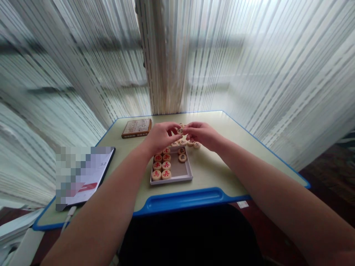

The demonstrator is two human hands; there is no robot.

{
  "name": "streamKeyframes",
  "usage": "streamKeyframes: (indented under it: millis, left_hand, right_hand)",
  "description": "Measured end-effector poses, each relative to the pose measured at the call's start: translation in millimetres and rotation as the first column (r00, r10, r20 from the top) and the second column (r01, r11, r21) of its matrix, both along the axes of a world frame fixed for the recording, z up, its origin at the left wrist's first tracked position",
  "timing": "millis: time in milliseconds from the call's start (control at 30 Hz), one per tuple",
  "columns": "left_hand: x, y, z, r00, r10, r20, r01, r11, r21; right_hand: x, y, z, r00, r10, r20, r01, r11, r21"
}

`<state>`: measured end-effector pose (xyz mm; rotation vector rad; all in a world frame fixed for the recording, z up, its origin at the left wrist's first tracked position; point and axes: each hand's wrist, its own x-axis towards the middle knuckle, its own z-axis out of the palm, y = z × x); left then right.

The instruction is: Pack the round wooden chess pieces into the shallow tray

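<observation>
Between my two hands, above the far end of a shallow white box point(190, 170), is a Chinese chess piece point(180, 131) with a dark character. My right hand point(203, 135) pinches its right side. My left hand point(163, 137) is curled at its left side, index fingertip against it and thumb just below. Inside the box, red-character pieces point(166, 166) fill two columns on the left, partly covered by my left hand. Two dark-character pieces point(182, 158) lie along the right wall. Several loose pieces point(196, 145) lie just past the box, under my hands.
A flat brown box point(137, 128) with a patterned lid lies at the back left. A tablet point(91, 181), partly pixelated, with a white cable point(69, 216), rests at the left edge. The pale table point(222, 173) has a blue rim and front groove point(185, 197). Striped curtains point(235, 55) hang behind.
</observation>
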<state>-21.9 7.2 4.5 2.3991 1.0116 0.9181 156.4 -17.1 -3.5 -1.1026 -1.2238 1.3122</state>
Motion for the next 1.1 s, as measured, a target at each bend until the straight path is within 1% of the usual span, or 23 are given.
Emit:
streamKeyframes:
  millis: [133, 233, 333, 467, 567, 800, 967, 1100]
  left_hand:
    - [-3.3, -2.5, 6.4, 0.994, 0.0, -0.105, -0.009, 0.996, -0.088]
    - [-5.8, -4.1, 8.9, 0.976, -0.03, -0.214, -0.006, 0.986, -0.164]
    - [-6.7, -4.7, 8.1, 0.956, -0.092, -0.279, 0.028, 0.973, -0.227]
    - [-4.9, -4.6, 4.4, 0.94, -0.164, -0.301, 0.08, 0.959, -0.272]
    - [-3.1, -4.3, 1.2, 0.934, -0.178, -0.311, 0.089, 0.956, -0.279]
    - [-0.9, -3.3, -4.6, 0.94, -0.154, -0.305, 0.086, 0.971, -0.224]
    - [-0.5, -3.0, -6.2, 0.938, -0.158, -0.31, 0.092, 0.972, -0.216]
    - [-0.7, -3.4, -5.2, 0.943, -0.161, -0.292, 0.092, 0.968, -0.235]
  right_hand:
    - [2.1, 2.3, 0.2, 0.996, -0.094, 0.003, 0.094, 0.995, 0.024]
    - [5.8, 4.7, 0.1, 0.989, -0.145, 0.02, 0.144, 0.989, 0.045]
    - [8.3, 5.8, 0.0, 0.988, -0.149, 0.031, 0.147, 0.987, 0.06]
    - [7.1, 5.0, -0.2, 0.99, -0.134, 0.054, 0.13, 0.989, 0.066]
    - [5.3, 4.3, -0.3, 0.989, -0.13, 0.065, 0.126, 0.99, 0.062]
    - [5.1, 3.9, 1.6, 0.987, -0.148, 0.065, 0.144, 0.987, 0.064]
    - [4.4, 1.6, 4.8, 0.985, -0.164, 0.045, 0.161, 0.985, 0.057]
    - [3.4, 0.2, 5.8, 0.986, -0.162, 0.033, 0.16, 0.986, 0.054]
